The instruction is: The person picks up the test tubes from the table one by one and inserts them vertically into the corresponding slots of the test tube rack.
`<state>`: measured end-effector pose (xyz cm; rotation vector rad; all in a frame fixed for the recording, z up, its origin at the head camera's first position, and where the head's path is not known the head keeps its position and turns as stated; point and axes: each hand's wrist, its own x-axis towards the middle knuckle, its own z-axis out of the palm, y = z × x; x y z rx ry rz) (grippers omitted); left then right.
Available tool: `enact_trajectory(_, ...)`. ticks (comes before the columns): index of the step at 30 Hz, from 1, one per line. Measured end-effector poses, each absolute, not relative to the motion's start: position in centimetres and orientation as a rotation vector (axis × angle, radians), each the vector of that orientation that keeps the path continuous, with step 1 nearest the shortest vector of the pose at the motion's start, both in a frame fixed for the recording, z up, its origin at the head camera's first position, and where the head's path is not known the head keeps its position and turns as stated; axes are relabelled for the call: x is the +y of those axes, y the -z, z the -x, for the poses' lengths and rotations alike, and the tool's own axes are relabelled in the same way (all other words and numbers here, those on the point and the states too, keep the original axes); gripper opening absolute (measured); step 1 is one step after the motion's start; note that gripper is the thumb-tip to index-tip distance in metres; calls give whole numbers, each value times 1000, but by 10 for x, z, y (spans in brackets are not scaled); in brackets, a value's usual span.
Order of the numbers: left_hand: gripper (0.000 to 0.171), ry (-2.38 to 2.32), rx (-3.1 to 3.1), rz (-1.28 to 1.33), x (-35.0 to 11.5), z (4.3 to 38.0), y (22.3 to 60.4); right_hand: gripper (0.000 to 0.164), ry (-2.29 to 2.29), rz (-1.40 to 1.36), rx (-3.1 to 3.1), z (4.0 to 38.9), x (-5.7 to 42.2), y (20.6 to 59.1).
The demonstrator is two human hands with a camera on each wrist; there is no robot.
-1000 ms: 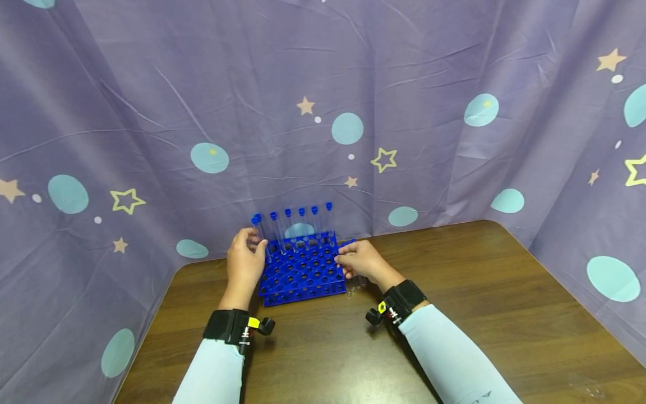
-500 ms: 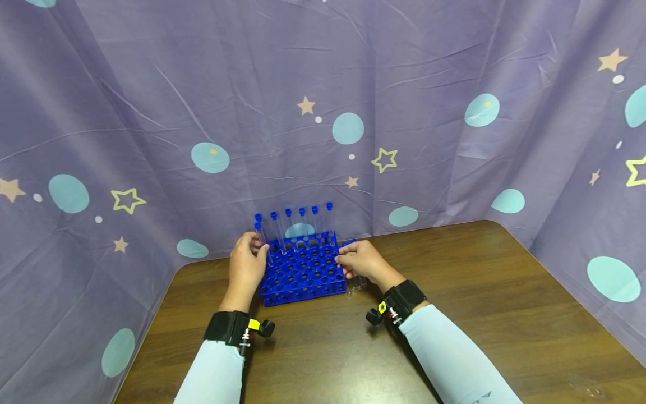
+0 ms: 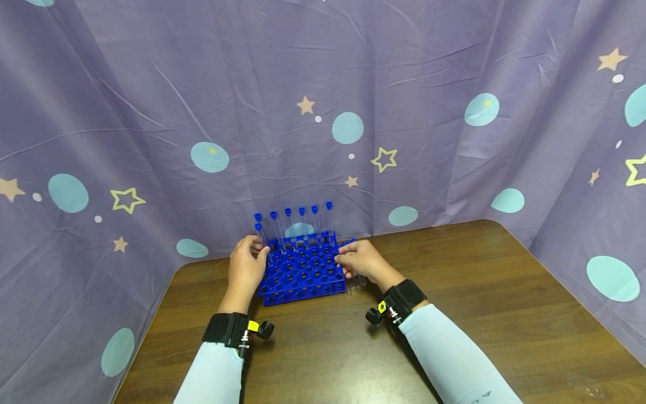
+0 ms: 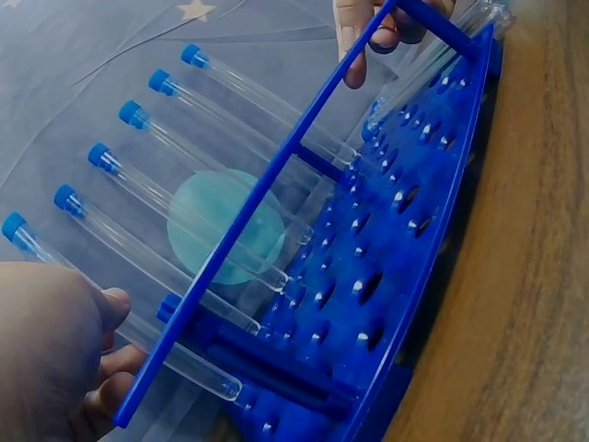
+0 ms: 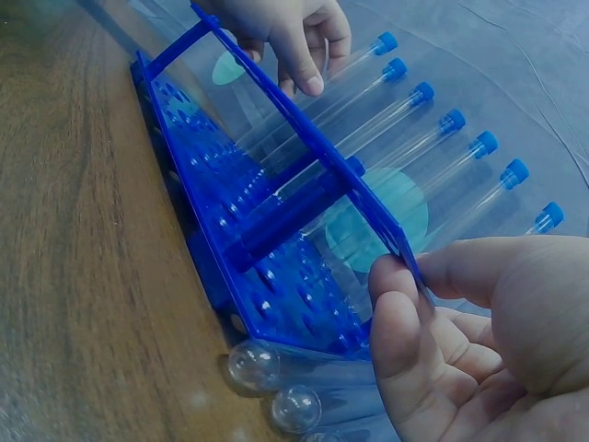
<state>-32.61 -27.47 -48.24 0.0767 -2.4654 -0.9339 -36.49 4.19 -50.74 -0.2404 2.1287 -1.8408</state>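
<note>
Over on the left, the table's (image 3: pixel 166 336) slanting edge leaves only a narrow strip of wood beside the person's left hand (image 3: pixel 245 268), whose thumb and fingers curl round a blue-capped tube (image 3: pixel 259 228) at the rack's left end; I can't tell how tightly. The blue rack (image 3: pixel 303 275) sits between the two hands near the back edge, the purple curtain (image 3: pixel 424 101) just behind it. More capped tubes (image 3: pixel 301 212) stand along its back row. The right hand (image 3: pixel 364 261) pinches its right end, with loose tubes (image 3: pixel 356 283) lying underneath. Rightward, a broad stretch of tabletop gives that arm room.
</note>
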Motion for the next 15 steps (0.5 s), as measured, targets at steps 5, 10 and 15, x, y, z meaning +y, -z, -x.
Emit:
enact_trajectory(5,24,939,-2448,-69,-275,326,484,31,1850,230,2123,365,42,507)
enact_trajectory(10,26,936,-2464,-72,-275,325,485,30,1861,227,2108,366,42,507)
enact_trajectory(15,26,922,-2483,-88,-275,324,484,31,1859,229,2108,366,42,509)
